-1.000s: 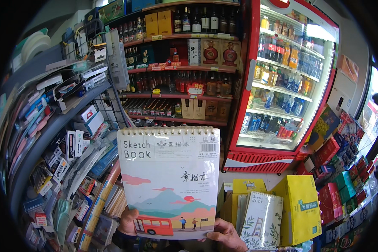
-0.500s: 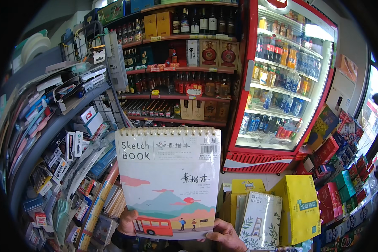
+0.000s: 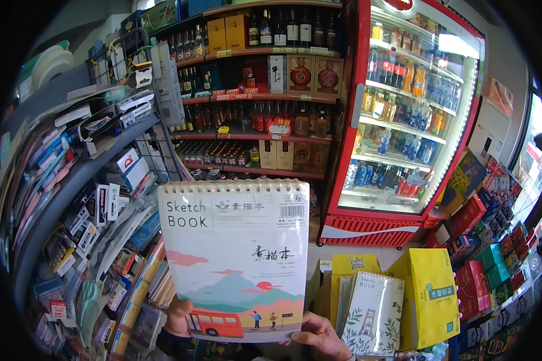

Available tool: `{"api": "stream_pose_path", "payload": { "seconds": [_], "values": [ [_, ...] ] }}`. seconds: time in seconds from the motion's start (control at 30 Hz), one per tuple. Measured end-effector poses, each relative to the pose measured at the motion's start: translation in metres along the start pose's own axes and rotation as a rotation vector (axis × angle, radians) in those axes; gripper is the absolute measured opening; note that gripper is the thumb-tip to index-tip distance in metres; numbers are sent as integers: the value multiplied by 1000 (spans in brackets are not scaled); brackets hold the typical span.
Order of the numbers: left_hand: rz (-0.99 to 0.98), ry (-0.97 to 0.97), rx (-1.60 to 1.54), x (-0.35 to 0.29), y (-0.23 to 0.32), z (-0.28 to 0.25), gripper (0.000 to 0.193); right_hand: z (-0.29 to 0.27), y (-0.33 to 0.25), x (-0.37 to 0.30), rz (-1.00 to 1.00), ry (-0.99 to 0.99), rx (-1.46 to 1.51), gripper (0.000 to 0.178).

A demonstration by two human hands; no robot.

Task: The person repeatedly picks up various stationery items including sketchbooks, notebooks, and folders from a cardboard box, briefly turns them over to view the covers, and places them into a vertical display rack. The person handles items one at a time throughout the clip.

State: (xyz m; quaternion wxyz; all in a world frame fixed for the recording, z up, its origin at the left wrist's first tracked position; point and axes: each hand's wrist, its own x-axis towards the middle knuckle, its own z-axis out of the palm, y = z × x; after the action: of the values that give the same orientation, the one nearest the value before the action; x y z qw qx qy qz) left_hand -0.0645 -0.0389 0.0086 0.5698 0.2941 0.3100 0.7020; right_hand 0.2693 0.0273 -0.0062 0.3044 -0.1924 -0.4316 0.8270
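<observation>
A spiral-bound sketchbook (image 3: 235,259) stands upright before me, its cover showing green mountains, pink clouds and a red bus under a white top band. My left hand (image 3: 179,317) grips its lower left edge, most of the fingers hidden behind the cover. At the lower right corner my right hand (image 3: 320,337) pinches the sketchbook between thumb and fingers. Close to my right hand, a second sketchbook (image 3: 372,313) with a leafy white cover leans in an open yellow carton (image 3: 424,301), alongside more pads.
Shelves (image 3: 141,129) packed with stationery curve along the left. Bottles and gift boxes fill the red shelving (image 3: 253,96) at the back. A red drinks fridge (image 3: 403,120) with a glass door stands back right. Several coloured boxes (image 3: 476,283) are stacked at the far right.
The sketchbook has shifted slightly left and a little upward, with both hands still holding it. Nothing else has visibly moved.
</observation>
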Motion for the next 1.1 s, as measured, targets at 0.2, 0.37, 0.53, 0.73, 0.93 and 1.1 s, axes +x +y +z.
{"api": "stream_pose_path", "payload": {
  "seconds": [0.2,0.37,0.53,0.73,0.93,1.1],
  "values": [
    [-5,-10,-5,-2,4,5,75,7,-6,-2,12,-1,15,19],
    [-9,-19,-12,-3,4,8,75,3,0,-4,12,3,5,19],
    [-7,-23,-16,0,6,14,75,2,1,-5,-10,-13,-3,18],
    [-2,-15,-19,-2,8,20,75,5,-1,-7,-7,-9,0,17],
    [13,-6,-39,-11,8,26,75,14,-11,-11,-23,23,-12,16],
    [24,-26,-34,-11,0,18,72,8,1,-4,-55,87,22,15]
  ]
}}
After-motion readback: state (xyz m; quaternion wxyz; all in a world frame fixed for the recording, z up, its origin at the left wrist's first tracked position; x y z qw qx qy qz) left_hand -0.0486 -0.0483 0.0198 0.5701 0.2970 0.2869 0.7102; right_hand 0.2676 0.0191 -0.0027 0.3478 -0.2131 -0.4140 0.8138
